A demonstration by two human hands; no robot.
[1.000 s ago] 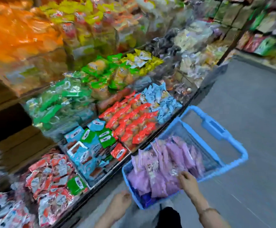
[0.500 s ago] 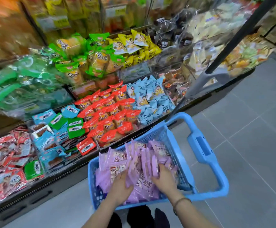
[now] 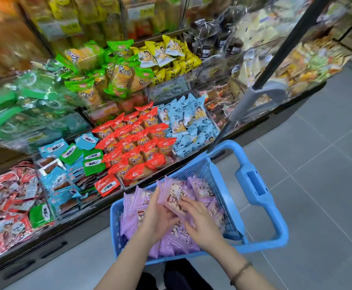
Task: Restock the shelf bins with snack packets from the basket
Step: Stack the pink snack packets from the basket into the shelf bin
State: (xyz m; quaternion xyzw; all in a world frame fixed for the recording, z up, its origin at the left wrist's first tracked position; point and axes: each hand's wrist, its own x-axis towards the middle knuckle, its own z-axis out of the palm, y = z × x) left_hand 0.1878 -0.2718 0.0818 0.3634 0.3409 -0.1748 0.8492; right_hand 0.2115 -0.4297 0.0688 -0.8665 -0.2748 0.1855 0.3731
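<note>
Both arms reach forward from the near edge, down into the blue basket (image 3: 263, 246). The basket sits on the grey floor (image 3: 317, 164), just beside the shelf bins (image 3: 168, 88), and it is full of purple packets (image 3: 141, 225).

The left hand (image 3: 160, 216) is on the left side of the pile. Its fingers point up and away and curl round a bunch of purple packets, so its grip has hold of that bunch. The bunch is lifted a little above the other packets in the basket and leans toward the shelf.

The right hand (image 3: 202, 225) comes in from the right. Its palm faces down and its fingers are spread and nearly straight. They press on the same bunch from the near side. This grip is loose and is not closed round anything. The two hands are very near each other, with the bunch between them. A thin brown band (image 3: 241, 273) is on the right wrist.

In the bins just past the basket lie red packets (image 3: 135, 143), with light blue packets (image 3: 187, 122) to their right. Green packets (image 3: 116, 76) are piled farther back.
</note>
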